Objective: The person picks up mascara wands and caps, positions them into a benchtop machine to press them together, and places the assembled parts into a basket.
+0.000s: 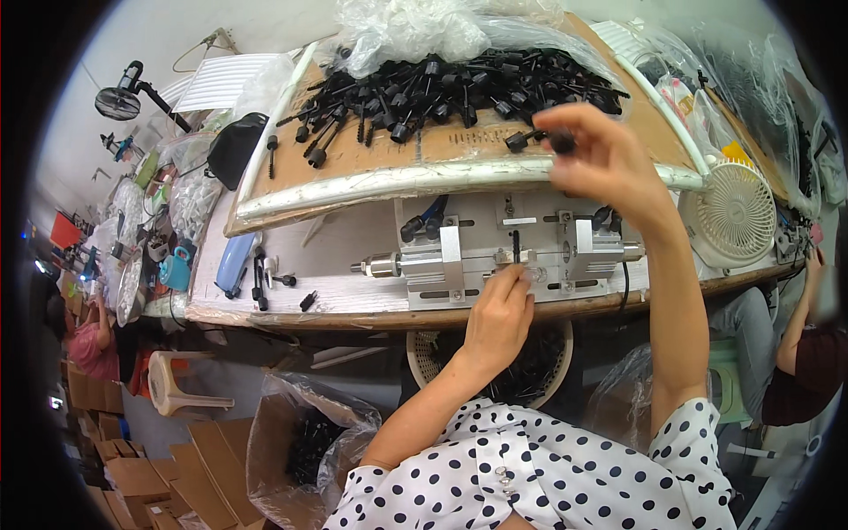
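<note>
Resting at the metal fixture's (pixel 452 256) middle, a black rod (pixel 516 242) is lying right at the left hand's (pixel 497 316) bunched fingertips, their grip unclear. The right hand (pixel 611 166) is hanging half open about a black cap (pixel 561 140), hold unclear, near black parts (pixel 459 93) covering a brown board (pixel 380 164).

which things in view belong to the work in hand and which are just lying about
In use:
- left hand, at the metal fixture
- right hand, with a round-ended black part
- pile of similar black parts

Apparently just lying about:
- teal kettle
- black bag
- white fan
- pale stool
- flattened cardboard
</note>
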`<state>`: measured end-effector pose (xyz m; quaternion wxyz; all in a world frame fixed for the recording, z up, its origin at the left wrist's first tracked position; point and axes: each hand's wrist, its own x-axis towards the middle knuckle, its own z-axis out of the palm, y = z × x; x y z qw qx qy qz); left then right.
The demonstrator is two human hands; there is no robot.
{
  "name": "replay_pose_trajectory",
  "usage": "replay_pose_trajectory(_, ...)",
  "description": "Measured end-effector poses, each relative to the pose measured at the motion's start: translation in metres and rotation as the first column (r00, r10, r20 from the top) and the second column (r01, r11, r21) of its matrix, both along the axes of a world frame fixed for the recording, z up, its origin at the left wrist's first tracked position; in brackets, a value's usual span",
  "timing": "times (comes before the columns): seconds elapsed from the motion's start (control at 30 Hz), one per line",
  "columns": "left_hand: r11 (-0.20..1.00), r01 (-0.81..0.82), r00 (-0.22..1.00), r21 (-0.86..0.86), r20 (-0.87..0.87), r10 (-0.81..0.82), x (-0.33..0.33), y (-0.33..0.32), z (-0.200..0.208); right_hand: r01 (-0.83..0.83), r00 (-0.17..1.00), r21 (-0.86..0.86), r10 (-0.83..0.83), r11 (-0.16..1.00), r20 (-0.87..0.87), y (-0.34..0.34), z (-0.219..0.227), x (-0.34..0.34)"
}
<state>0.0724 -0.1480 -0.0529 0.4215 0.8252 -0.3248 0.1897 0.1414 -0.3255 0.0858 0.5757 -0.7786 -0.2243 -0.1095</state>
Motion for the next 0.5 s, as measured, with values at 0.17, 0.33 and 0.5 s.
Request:
replay_pose_trajectory(0.17, 0.990, 0.124, 0.990, -0.064, -0.057, -0.127, -0.014, 0.041, 0.028, -0.085, 0.982, -0.229, 0.121, 0.970, 0.147, 0.007, -0.036, -0.067)
replay_pose_trajectory(0.33, 0.947, 0.067, 0.996, -0.314, -0.035, -0.082, -0.004, 0.091, 0.112, -0.100, 0.987, -0.365, 0.137, 0.926, 0.078, 0.029, -0.081, -0.089)
replay_pose_trajectory(0.5, 0.790, 0.514, 0.853, -0.333, 0.295, -0.430, -0.002, 0.097, 0.171, 0.043, 0.964, -0.530, 0.105, 0.847, 0.246, 0.033, -0.106, -0.072)
